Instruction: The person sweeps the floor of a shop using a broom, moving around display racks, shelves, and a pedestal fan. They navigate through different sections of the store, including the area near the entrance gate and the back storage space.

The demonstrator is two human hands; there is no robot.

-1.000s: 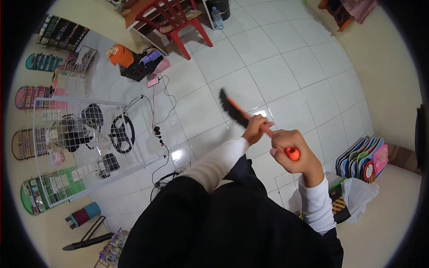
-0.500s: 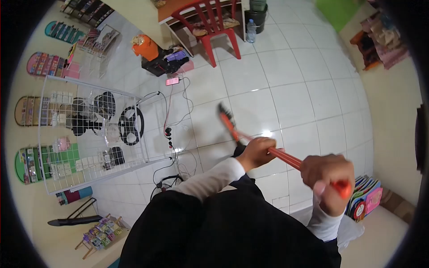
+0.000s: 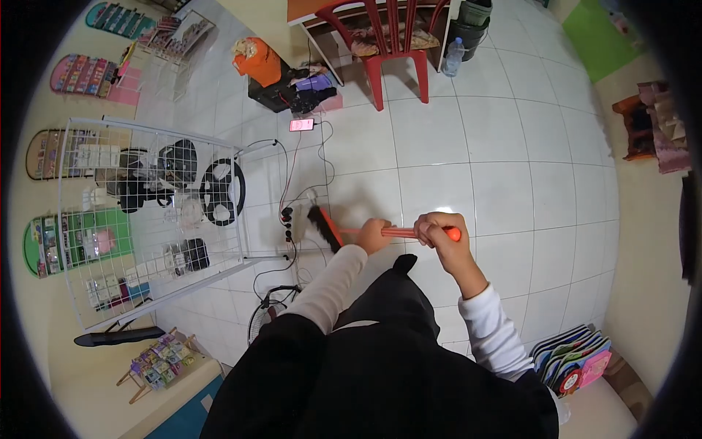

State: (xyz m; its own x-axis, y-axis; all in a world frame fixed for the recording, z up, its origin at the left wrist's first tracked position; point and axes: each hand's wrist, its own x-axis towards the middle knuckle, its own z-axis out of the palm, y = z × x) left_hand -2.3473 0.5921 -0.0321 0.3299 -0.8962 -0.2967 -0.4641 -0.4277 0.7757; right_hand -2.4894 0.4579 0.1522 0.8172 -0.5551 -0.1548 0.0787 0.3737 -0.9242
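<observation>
A broom with a red handle (image 3: 400, 232) and a red head with black bristles (image 3: 324, 228) is held over the white tiled floor. My left hand (image 3: 374, 236) is wrapped round the handle near the head. My right hand (image 3: 442, 233) grips the handle close to its orange-red end cap. The bristles are beside the black cables (image 3: 287, 214) on the floor, with a small pale thing (image 3: 311, 196) just above them, too small to name.
A white wire grid rack (image 3: 157, 219) stands at the left. A red chair (image 3: 387, 44), a bottle (image 3: 453, 57) and dark bins are at the top. A phone (image 3: 301, 125) lies beside an orange bag (image 3: 257, 62). A fan (image 3: 265, 314) is at lower left.
The broom head has swung left and down towards the cables. Both hands have moved left, and the right one is also higher in view. The handle now lies nearly level across the view.
</observation>
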